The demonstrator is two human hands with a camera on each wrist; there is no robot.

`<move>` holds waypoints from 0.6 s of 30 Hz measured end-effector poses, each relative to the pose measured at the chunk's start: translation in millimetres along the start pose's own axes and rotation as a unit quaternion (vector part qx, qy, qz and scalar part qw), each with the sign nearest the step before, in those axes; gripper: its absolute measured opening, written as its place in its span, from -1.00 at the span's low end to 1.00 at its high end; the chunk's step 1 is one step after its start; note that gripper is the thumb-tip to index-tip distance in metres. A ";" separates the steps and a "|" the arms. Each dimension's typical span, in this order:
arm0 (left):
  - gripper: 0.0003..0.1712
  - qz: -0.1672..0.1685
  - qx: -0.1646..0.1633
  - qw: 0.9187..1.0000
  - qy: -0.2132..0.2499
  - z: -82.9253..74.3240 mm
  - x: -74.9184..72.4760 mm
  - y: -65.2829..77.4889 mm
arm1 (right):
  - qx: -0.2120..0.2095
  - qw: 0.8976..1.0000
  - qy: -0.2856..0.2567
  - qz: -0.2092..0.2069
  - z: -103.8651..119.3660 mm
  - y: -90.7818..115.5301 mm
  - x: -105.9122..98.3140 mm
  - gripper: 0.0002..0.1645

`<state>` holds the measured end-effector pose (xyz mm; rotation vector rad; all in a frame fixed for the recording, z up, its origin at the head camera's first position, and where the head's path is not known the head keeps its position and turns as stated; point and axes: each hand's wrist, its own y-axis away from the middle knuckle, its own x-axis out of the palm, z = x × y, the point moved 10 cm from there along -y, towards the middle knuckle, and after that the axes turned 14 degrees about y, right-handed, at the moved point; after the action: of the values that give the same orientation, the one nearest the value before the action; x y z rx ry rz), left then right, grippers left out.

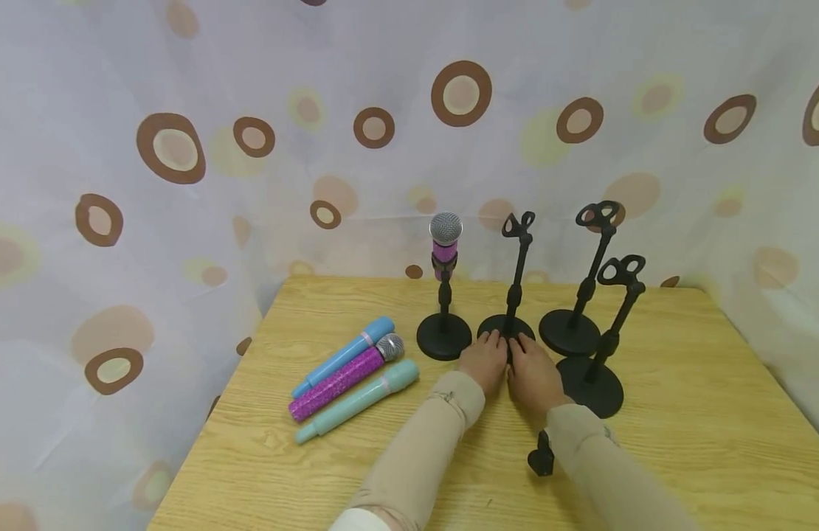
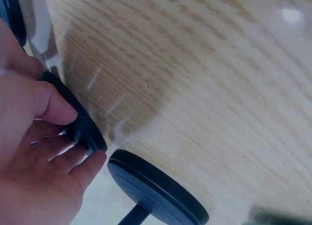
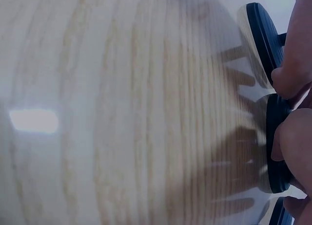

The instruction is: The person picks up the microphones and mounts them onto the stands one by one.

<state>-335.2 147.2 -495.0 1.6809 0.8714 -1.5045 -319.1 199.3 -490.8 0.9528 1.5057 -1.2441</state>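
Side by side, my left hand (image 1: 486,361) and right hand (image 1: 534,376) grip the round base of a black microphone stand (image 1: 519,276). In the left wrist view, the thumb and fingers are at the rim of that base (image 2: 90,130). The right wrist view shows the right thumb against the same base (image 3: 275,137). The stand's upright holder carries no microphone. To its left, another stand (image 1: 444,338) holds a purple microphone (image 1: 446,247) with a silver head. Two more black stands, one behind (image 1: 570,332) and one nearer (image 1: 592,387), stand right of my hands.
On the left lie a blue microphone (image 1: 343,359), a glittery purple microphone (image 1: 336,385) and a mint-green one (image 1: 356,405), side by side. A black part (image 1: 541,459) shows beside the right sleeve, mostly hidden. A patterned curtain (image 1: 376,59) hangs behind the wooden table (image 1: 250,472).
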 end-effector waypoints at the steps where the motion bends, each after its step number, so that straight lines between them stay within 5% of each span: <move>1: -0.49 -0.006 0.001 1.000 0.000 0.3 0.2 0.3 | 0.001 1.000 -0.001 0.001 0.4 0.8 -0.5 -0.45; 9: -0.53 -0.033 -0.002 0.999 0.011 0.0 -3.2 5.5 | 0.015 1.000 -0.007 -0.011 -0.5 8.6 -1.6 -0.57; 18: -0.42 -0.008 -0.050 0.998 -0.034 -3.7 -0.5 10.1 | 0.016 0.999 0.002 -0.029 5.4 18.6 -4.8 -0.64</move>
<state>-324.7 145.1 -493.5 1.5461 0.9100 -1.4944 -299.3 197.5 -491.3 0.9372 1.5301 -1.3115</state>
